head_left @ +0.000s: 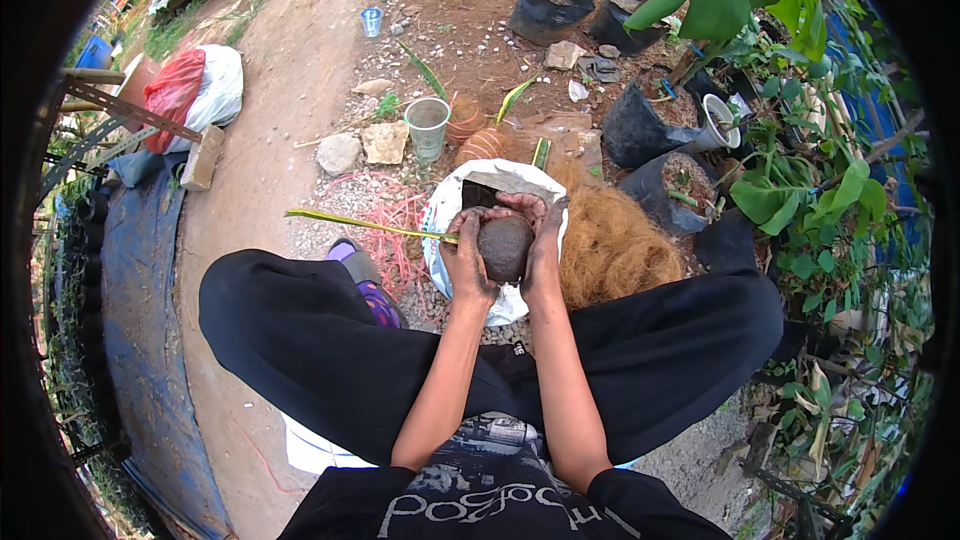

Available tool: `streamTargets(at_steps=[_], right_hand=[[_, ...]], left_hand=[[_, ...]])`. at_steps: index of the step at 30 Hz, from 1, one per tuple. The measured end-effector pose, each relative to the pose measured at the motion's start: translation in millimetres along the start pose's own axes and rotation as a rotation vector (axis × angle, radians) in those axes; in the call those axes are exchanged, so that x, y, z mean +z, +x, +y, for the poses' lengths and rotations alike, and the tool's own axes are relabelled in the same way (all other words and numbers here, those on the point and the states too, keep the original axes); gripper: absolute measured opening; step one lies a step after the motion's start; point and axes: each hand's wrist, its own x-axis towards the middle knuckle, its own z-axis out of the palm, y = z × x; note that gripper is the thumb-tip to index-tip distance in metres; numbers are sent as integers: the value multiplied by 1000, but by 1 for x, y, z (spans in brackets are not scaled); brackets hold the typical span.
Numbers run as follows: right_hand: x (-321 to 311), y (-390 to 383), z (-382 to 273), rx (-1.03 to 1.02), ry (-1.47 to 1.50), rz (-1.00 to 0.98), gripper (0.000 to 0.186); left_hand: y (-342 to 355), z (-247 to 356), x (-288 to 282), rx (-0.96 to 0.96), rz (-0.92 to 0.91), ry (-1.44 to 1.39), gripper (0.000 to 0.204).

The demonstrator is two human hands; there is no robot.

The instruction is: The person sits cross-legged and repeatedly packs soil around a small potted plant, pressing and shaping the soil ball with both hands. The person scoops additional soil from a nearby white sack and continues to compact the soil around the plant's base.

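Observation:
Between my two hands sits a dark, rounded ball of soil [506, 248], held over a white sack [447, 190] with dark soil inside. My left hand [467, 252] curves around the ball's left side, and my right hand [543, 245] wraps its right side; both are smeared with soil. A long yellow-edged leaf [370, 224] sticks out leftward from beside my left hand; its base is hidden. Brown coconut fibre [620, 245] lies heaped right of the sack. Beyond the sack rests a ball bound with pinkish string [482, 145].
A clear plastic cup [428, 130] stands past the sack, near some stones [385, 143]. Pink plastic string [385, 230] lies tangled on the gravel at left. Black plant bags [645, 127] and large-leaved plants [775, 195] line the right side. A red and white bundle [195, 90] sits far left.

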Motion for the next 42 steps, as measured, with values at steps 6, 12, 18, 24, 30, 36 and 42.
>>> streamTargets(at_steps=[6, 12, 18, 24, 30, 36, 42], right_hand=[[7, -7, -6, 134, 166, -73, 80], [3, -9, -10, 211, 346, -110, 66], [7, -11, -2, -319, -227, -82, 46], [9, -10, 2, -384, -296, -143, 52], [5, -1, 1, -30, -39, -198, 75], [4, -3, 6, 70, 240, -69, 73], [3, -5, 1, 166, 359, 97, 67]], left_hand=[[1, 7, -2, -39, -112, -53, 17], [6, 10, -2, -21, -167, 165, 21], [10, 17, -1, -276, 78, 182, 33], [4, 6, -4, -284, 207, 40, 17], [5, 9, -9, -129, 9, 118, 7], [4, 6, -5, -130, -101, 89, 5], [2, 6, -5, -118, -128, -25, 8]])
